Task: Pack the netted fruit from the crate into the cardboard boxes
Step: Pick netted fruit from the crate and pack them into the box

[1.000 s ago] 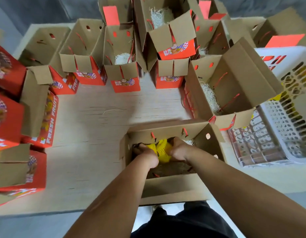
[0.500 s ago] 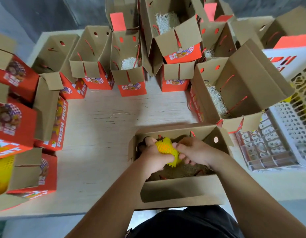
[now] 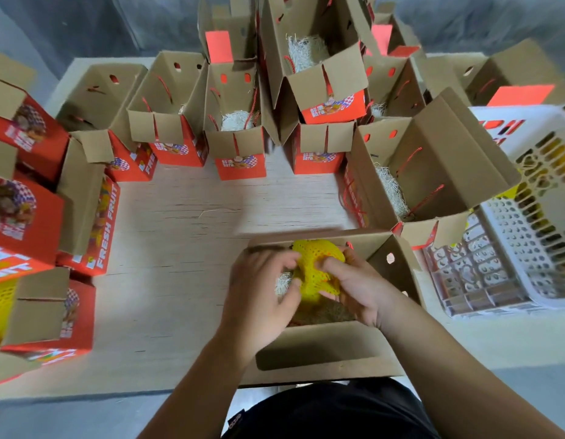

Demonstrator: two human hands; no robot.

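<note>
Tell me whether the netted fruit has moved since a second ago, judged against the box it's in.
Yes. The netted fruit has come up from deep inside the open box to its top edge, gripped by both hands.

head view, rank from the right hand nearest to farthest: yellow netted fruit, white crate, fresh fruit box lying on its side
1. Yellow netted fruit: gripped by the right hand, over the near open box.
2. White crate: off to the right on the table.
3. Fresh fruit box: far left, lying on its side, beyond the left hand.
</note>
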